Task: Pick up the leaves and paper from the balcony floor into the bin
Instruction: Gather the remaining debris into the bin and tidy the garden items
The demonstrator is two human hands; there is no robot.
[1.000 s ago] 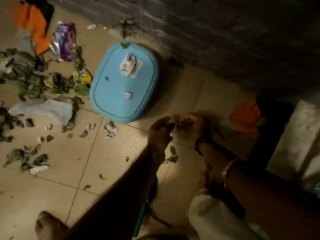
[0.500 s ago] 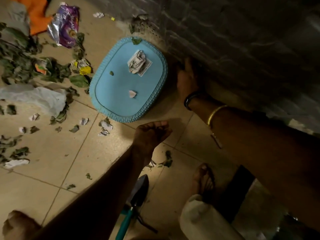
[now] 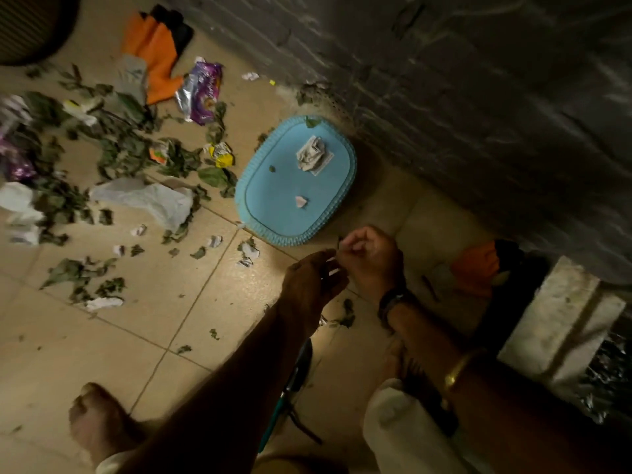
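both hands meet low over the floor (image 3: 102, 343), just off the near rim of the bin (image 3: 247, 186). right hand (image 3: 371, 258): fingers curled tight, thumb and fingertips pinching a small pale scrap (image 3: 333, 270). left hand (image 3: 313, 282): fingers bent inward, tips against the same scrap. we can't tell if it actually grips, too blurred. the scrap sits right between the two sets of fingertips, above the tile, outside the bin.

bin is blue, oval, standing beside the wall (image 3: 478, 97). inside we see a crumpled paper (image 3: 313, 153), a small pinkish bit (image 3: 301, 201) and one leaf bit (image 3: 272, 169).

leaves (image 3: 130, 148) are spread over the floor left of the bin, mixed with a white bag (image 3: 147, 200), a purple wrapper (image 3: 201, 94) and a yellow wrapper (image 3: 221, 155). paper bits (image 3: 249, 250) lie just beside the bin's near-left rim. one leaf (image 3: 347, 316) lies on the floor under the wrists. orange glove (image 3: 157, 56) at far left, another (image 3: 475, 268) to the right of the right hand. a trowel (image 3: 294, 381) lies under our left forearm.
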